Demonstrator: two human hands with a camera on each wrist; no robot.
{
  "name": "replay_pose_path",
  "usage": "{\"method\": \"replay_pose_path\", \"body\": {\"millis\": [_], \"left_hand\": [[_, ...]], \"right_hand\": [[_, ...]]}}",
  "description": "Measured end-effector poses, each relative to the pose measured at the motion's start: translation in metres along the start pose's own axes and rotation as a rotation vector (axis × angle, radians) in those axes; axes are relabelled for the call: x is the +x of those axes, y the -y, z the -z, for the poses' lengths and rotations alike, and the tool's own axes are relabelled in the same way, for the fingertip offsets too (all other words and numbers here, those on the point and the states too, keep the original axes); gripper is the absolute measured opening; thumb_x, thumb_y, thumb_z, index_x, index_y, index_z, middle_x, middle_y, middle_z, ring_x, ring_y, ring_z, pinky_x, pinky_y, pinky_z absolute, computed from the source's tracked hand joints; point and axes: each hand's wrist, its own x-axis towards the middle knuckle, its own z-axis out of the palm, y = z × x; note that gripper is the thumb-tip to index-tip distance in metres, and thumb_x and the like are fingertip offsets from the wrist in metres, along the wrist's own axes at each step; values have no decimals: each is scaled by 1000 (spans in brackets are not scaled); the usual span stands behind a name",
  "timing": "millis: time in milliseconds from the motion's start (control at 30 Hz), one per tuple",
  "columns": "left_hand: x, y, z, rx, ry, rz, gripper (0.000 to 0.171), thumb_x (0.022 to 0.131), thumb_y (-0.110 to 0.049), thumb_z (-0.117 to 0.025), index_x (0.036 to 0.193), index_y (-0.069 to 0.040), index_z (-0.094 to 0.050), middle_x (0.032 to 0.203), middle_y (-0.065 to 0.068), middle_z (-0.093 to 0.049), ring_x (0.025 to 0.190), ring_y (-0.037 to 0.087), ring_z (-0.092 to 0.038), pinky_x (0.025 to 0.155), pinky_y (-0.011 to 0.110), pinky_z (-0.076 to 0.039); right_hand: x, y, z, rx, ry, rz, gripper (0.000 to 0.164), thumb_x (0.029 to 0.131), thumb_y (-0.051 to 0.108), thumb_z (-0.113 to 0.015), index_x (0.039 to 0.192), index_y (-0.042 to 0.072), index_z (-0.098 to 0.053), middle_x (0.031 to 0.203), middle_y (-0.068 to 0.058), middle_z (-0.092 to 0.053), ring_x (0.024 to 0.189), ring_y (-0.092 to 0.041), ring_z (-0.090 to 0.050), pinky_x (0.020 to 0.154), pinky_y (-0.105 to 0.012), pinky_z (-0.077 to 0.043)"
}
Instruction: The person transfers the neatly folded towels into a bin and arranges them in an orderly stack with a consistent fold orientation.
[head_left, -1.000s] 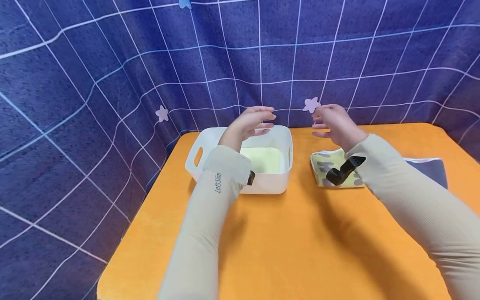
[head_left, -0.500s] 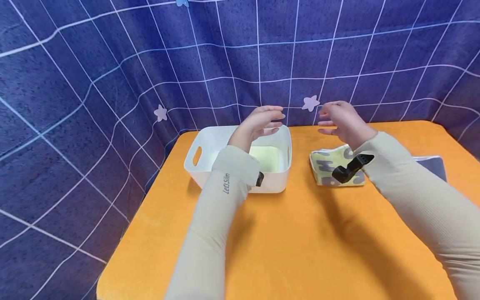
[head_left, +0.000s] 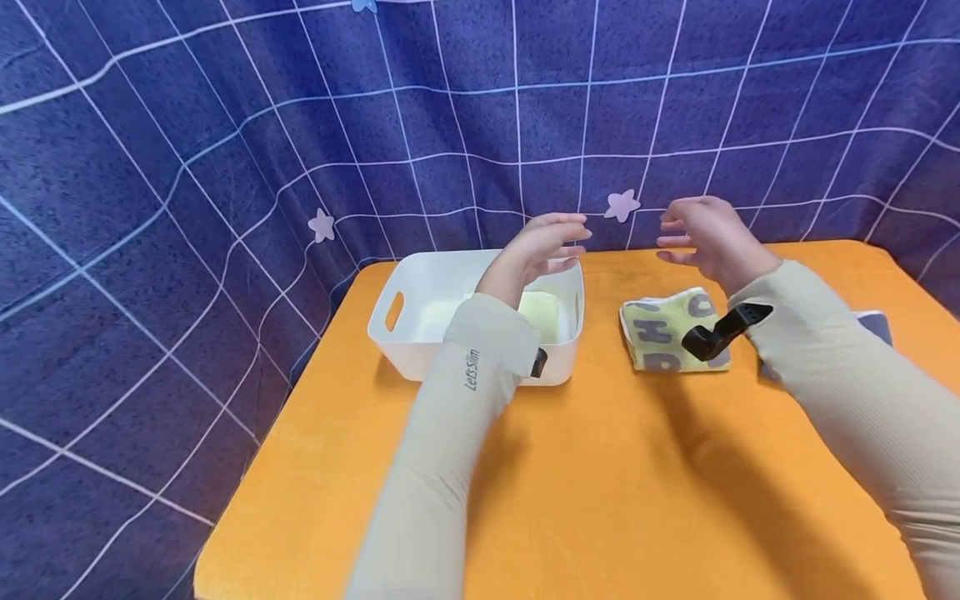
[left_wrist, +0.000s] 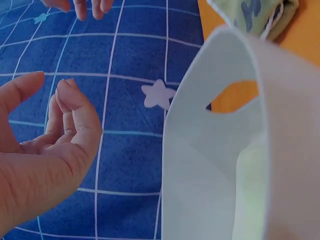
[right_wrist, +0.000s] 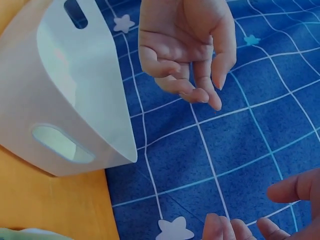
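Note:
Above the right part of a white plastic bin point(head_left: 412, 304) my left hand point(head_left: 517, 260) hovers, fingers loosely bent and holding nothing. In the left wrist view a gap shows between the thumb and fingers of that left hand point(left_wrist: 55, 170). Folded pale yellow cloth point(head_left: 542, 315) lies inside the bin. My right hand point(head_left: 720, 242) is raised above and behind a folded yellow-green towel point(head_left: 652, 333) with grey letters, apart from it. Its relaxed fingers point toward the left hand. The right wrist view catches only part of the right hand point(right_wrist: 302, 192) at the lower right.
A dark grey folded cloth point(head_left: 873, 323) lies right of the towel, partly hidden by the right forearm. An orange cover point(head_left: 600, 483) spreads over the table. Behind and to the left hangs a blue grid-patterned curtain point(head_left: 450, 125) with stars.
Both hands have drifted to the right, still raised and holding nothing. The bin and the towel stay in place. More of the lettered towel is now uncovered.

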Motion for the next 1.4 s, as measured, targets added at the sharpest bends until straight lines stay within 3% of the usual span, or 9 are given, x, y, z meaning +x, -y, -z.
{"method": "replay_pose_path", "body": {"millis": [167, 467, 567, 733, 867, 1100, 1200, 1400], "left_hand": [[4, 6, -10, -40, 4, -18, 34, 87, -10, -63, 121, -10, -58, 103, -1, -61, 88, 18, -58, 90, 34, -47], [7, 12, -22, -80, 20, -30, 34, 87, -9, -63, 120, -10, -58, 95, -3, -60, 83, 17, -58, 91, 35, -47], [8, 11, -29, -86, 32, -31, 34, 87, -9, -62, 120, -9, -58, 93, -3, -59, 81, 16, -58, 92, 36, -46], [12, 11, -39, -95, 48, -35, 32, 86, -9, -64, 118, -9, -60, 91, -3, -61, 79, 15, -59, 81, 27, -50], [14, 12, -47, -104, 50, -39, 30, 84, -9, -66, 113, -9, -62, 92, -1, -64, 80, 16, -60, 79, 27, -51], [19, 14, -65, -101, 11, -52, 18, 83, -8, -66, 101, -11, -66, 87, -1, -66, 75, 16, -59, 76, 28, -52], [22, 14, -73, -94, -4, -53, 18, 83, -7, -67, 100, -11, -66, 84, -2, -66, 74, 15, -58, 77, 28, -52], [27, 24, -87, -94, -46, -30, 17, 80, -7, -69, 96, -12, -67, 83, -4, -61, 71, 13, -57, 66, 23, -51]], "right_hand": [[-1, -2, 5, -9, -3, -11, 12, 93, 15, -42, 104, 12, -45, 113, -6, -38, 89, -17, -50, 74, -24, -52], [1, -7, 14, 16, -29, -18, 14, 91, 13, -45, 105, 13, -45, 112, -6, -38, 91, -18, -50, 71, -24, -53], [1, -9, 18, -1, -29, -23, 26, 92, 14, -45, 118, 10, -45, 112, -5, -37, 94, -19, -50, 72, -24, -53], [0, -8, 25, 5, -24, -27, 31, 92, 15, -44, 123, 9, -42, 110, -4, -37, 91, -18, -50, 71, -24, -53], [0, -7, 30, 16, -30, -26, 14, 93, 15, -44, 107, 14, -44, 109, -4, -37, 87, -16, -51, 70, -24, -53], [0, -8, 40, 38, -51, -45, 38, 94, 16, -44, 130, 10, -37, 111, -4, -38, 85, -14, -53, 71, -24, -53], [0, -9, 44, 27, -58, -43, 39, 94, 18, -44, 132, 10, -37, 112, -4, -39, 86, -14, -52, 72, -24, -52], [-2, -13, 51, 6, -69, -49, 21, 94, 19, -44, 114, 14, -45, 112, -3, -38, 92, -16, -50, 74, -25, -52]]}}
